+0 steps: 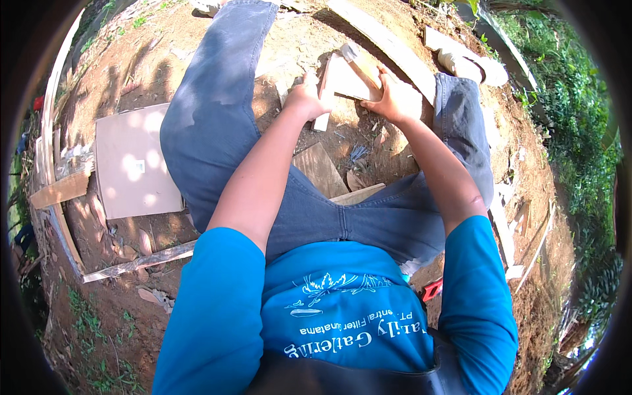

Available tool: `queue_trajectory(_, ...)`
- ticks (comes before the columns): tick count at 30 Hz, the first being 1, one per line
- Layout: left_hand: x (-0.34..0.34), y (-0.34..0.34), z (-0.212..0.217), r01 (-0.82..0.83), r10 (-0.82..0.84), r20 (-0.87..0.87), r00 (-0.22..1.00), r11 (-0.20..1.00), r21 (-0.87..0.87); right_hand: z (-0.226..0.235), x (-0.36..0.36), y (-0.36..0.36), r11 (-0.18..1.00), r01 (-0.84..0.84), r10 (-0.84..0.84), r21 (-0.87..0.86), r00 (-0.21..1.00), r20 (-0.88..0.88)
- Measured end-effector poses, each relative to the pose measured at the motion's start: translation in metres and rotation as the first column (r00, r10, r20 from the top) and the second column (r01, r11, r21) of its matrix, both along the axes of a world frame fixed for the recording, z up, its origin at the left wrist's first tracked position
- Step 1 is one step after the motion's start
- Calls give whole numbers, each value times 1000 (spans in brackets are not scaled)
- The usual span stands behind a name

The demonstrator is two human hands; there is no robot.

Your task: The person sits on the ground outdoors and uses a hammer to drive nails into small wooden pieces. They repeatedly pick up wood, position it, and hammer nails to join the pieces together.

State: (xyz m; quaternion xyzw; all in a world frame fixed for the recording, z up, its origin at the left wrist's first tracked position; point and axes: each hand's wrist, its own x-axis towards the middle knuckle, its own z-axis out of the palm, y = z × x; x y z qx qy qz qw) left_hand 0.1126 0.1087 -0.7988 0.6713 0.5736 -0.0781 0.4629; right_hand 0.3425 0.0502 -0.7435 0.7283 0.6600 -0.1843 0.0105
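Note:
Between my legs, a little above the dirt, is a small wooden frame of boards meeting at an angle at the far end. My left hand [306, 99] is closed round its left board [325, 89]. My right hand [397, 99] grips its right board [362, 68], with thumb and fingers spread along the near end. A paler surface [349, 80] shows between the two boards; I cannot tell whether it belongs to the frame. Nearer me, a small heap of nails [357, 153] lies on the ground beside a flat square piece of wood [319, 169].
A long plank [385, 41] lies beyond my hands. At left rest a flat cardboard sheet [135, 164] and several wood strips [141, 261]. A red-handled tool [432, 289] lies by my right hip. Green plants [559, 85] border the right side.

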Motion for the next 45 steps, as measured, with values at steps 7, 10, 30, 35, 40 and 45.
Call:
queue_trajectory(7,5,-4,6,-141,145,105,984,989,-53,18,-7,6,1000,-5,5,-13,999,38)
queue_trajectory(10,3,-4,10,-125,129,93,987,991,-54,47,-14,19,994,-66,68,-82,997,23)
queue_trajectory(30,15,-16,48,-136,138,168,976,990,-23,21,38,69,972,-230,226,-55,971,-72)
queue_trajectory(35,17,-13,53,-76,74,161,984,997,6,0,42,73,957,-290,289,-22,956,-49)
queue_trajectory(40,27,-19,27,-64,35,220,975,990,125,-6,44,75,975,-222,210,-17,940,-268)
queue_trajectory(45,25,-18,33,-100,83,212,974,993,70,6,26,74,983,-173,147,-56,938,-313)
